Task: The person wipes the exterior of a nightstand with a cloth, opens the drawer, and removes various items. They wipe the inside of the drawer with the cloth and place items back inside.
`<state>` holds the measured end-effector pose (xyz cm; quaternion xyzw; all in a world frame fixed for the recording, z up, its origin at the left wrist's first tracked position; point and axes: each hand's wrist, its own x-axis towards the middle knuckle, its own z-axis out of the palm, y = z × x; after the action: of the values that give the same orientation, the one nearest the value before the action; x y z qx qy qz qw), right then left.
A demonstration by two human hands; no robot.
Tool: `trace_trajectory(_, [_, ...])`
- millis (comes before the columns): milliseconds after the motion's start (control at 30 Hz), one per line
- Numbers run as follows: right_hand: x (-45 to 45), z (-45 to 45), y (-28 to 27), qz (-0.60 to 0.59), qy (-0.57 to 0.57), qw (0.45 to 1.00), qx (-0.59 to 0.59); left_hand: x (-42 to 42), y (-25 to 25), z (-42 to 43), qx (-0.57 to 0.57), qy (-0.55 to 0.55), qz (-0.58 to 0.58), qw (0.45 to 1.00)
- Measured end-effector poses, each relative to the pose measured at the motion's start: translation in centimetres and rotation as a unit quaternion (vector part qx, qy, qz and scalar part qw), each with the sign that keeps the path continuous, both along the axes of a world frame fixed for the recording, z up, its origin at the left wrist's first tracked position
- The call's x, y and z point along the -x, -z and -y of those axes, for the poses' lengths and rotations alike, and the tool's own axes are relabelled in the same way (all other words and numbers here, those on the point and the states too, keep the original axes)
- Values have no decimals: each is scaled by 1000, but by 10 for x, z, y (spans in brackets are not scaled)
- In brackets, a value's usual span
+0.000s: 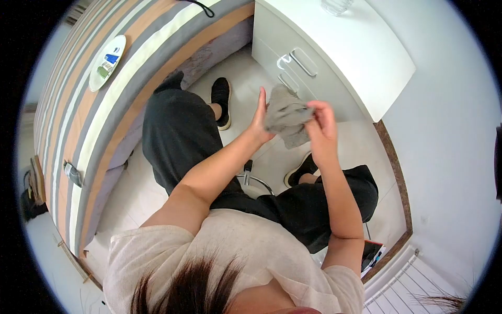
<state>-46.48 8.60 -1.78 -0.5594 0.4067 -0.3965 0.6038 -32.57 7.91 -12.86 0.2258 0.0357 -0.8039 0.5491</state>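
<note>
A crumpled grey cloth [286,116] hangs in the air between my two hands, above the floor and in front of the white drawers. My right hand [321,131] pinches its right edge between thumb and fingers. At the cloth's left side is my left hand [260,119], with the thumb raised and the other fingers partly hidden behind the fabric. The left palm touches or lies very near the cloth; whether it grips it is hidden.
To the left is a bed with a striped cover [112,110], holding a white plate [93,78] with small items and a small grey object [72,174]. A white cabinet [361,57] with a glass [336,5] stands ahead. A white rack [400,288] is at lower right.
</note>
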Motion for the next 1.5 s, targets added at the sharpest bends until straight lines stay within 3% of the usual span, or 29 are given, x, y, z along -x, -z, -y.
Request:
trace_trajectory(100, [1, -3, -17, 126, 41, 990, -54, 0, 1, -4, 47, -13, -49, 998])
trace_trajectory(200, [-3, 8, -12, 127, 84, 979, -133, 15, 17, -3, 61, -10, -90, 994])
trace_trajectory(233, [3, 16, 1, 24, 79, 991, -103, 17, 5, -3, 30, -16, -33, 999])
trace_trajectory(300, [27, 31, 39, -184, 65, 980, -41, 6, 0, 1, 13, -15, -71, 997])
trace_trajectory(400, [44, 28, 48, -240, 91, 964, -68, -9, -11, 6, 23, -20, -89, 996])
trace_trajectory(500, [46, 22, 62, -67, 131, 986, -84, -7, -18, 7, 45, -28, -96, 994])
trace_trajectory(633, [46, 14, 77, 0, 108, 980, -169, 6, -36, 1, 59, 21, -90, 994])
trace_trajectory(700, [48, 19, 78, -3, 82, 987, -139, 9, -35, 2, 97, 18, 92, 991])
trace_trajectory(833, [49, 26, 70, -55, 127, 974, -176, -4, -23, 10, 174, 69, 377, 907])
trace_trajectory(933, [43, 21, 67, -3, 152, 957, -247, -11, -17, 10, 61, 82, 397, 912])
trace_trajectory(1033, [40, 13, 50, 17, 124, 954, -274, -33, 1, 19, 38, 94, 380, 920])
trace_trajectory(1133, [38, 9, 43, 55, 123, 944, -300, -41, 7, 20, -30, -32, 182, 982])
trace_trajectory(1167, [39, 9, 38, 82, 115, 945, -294, -38, 17, 18, 7, -62, 155, 986])
trace_trajectory(1200, [39, 10, 35, 108, 107, 946, -287, -29, 46, 12, 104, 18, -17, 994])
trace_trajectory(1233, [39, 11, 36, 107, 100, 948, -282, -17, 86, 4, 196, 98, -188, 957])
trace_trajectory(1267, [39, 13, 39, 105, 94, 950, -278, -7, 105, -3, 278, 174, -352, 877])
trace_trajectory(1333, [37, 15, 43, 94, 105, 953, -267, 16, 39, -23, 126, 139, -206, 960])
trace_trajectory(1367, [33, 17, 43, 83, 122, 955, -258, 23, 13, -28, 48, 123, -130, 983])
trace_trajectory(1400, [32, 17, 42, 70, 138, 956, -249, 23, 9, -26, 38, 117, -76, 989])
trace_trajectory(1433, [34, 17, 39, -57, 121, 974, -181, 19, 8, -21, 31, 109, -22, 993])
trace_trajectory(1500, [35, 20, 32, -302, 78, 950, -36, 13, 11, -12, 0, 84, 46, 995])
